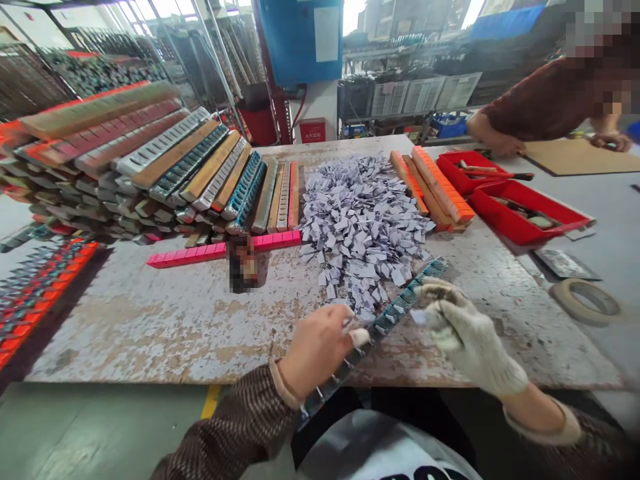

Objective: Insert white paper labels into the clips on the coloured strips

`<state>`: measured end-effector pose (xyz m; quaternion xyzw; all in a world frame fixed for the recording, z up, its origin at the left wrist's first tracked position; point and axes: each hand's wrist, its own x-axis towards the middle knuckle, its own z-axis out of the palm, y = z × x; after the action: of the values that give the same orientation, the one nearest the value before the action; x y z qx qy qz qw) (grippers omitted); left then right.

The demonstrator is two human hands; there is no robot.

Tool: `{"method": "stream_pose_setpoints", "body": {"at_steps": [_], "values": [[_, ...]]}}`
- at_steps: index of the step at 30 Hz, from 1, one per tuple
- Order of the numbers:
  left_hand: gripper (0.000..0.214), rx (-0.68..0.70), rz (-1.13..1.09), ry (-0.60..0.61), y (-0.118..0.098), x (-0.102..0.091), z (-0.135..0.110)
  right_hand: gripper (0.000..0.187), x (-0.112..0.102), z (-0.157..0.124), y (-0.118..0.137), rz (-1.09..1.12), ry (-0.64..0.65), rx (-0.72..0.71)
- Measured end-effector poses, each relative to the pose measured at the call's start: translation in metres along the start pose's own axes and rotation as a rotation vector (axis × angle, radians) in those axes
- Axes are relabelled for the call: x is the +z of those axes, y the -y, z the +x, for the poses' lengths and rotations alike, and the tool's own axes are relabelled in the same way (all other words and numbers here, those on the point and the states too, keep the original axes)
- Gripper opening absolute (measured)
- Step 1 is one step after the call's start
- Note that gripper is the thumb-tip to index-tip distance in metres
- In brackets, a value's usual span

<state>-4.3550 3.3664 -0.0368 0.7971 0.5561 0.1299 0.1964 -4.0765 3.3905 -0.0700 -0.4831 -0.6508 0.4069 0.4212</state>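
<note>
With our left hand (317, 343) curled over the dark strip (400, 304) beneath it, grip unclear, we pinch a white piece (419, 318) in our gloved right hand (467, 340); the white pile (363, 217) lies beyond both.

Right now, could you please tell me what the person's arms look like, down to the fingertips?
The left sleeve and right sleeve are dark brown, the left patterned, both with beige cuffs. A whitish knit glove covers the right side; the left is gloveless, with a white covering on one fingertip.
</note>
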Motion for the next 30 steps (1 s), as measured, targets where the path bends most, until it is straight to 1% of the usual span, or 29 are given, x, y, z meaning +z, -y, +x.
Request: {"method": "stream_pose_setpoints", "body": {"at_steps": [1,2,4,6,9,11,13,15,19,23,26,30], "values": [[0.019,-0.057,0.063,0.018,0.008,-0.002,0.008,0.036,-0.010,0.013,-0.007,-0.078,-0.037,-0.041],[0.018,-0.096,0.116,0.041,0.014,-0.002,0.016,0.035,-0.018,0.024,-0.013,-0.306,-0.067,-0.149],[0.015,-0.128,0.188,0.089,0.023,0.004,0.026,0.022,-0.027,0.040,-0.024,-0.487,-0.077,-0.248],[0.015,-0.138,0.209,0.111,0.028,0.013,0.032,0.019,-0.027,0.047,-0.030,-0.661,-0.045,-0.373],[0.015,-0.150,0.193,0.131,0.032,0.024,0.034,0.018,-0.019,0.050,-0.029,-0.943,0.007,-0.607],[0.014,-0.153,0.178,0.148,0.033,0.027,0.035,0.019,-0.014,0.051,-0.025,-1.047,0.020,-0.692],[0.013,-0.159,0.162,0.163,0.034,0.026,0.036,0.022,-0.010,0.054,-0.023,-1.102,0.041,-0.716],[0.014,-0.171,0.148,0.174,0.034,0.025,0.036,0.022,-0.008,0.058,-0.024,-1.140,0.085,-0.706],[0.021,-0.179,0.117,0.180,0.034,0.026,0.035,0.020,-0.011,0.063,-0.034,-1.148,0.149,-0.689],[0.023,-0.167,0.077,0.186,0.031,0.029,0.034,0.025,-0.018,0.063,-0.048,-1.112,0.141,-0.789],[0.022,-0.170,0.038,0.192,0.030,0.032,0.036,0.024,-0.014,0.055,-0.052,-1.047,0.122,-0.843],[0.016,-0.171,-0.040,0.175,0.033,0.030,0.039,0.017,0.002,0.035,-0.053,-0.931,0.132,-0.767]]}}
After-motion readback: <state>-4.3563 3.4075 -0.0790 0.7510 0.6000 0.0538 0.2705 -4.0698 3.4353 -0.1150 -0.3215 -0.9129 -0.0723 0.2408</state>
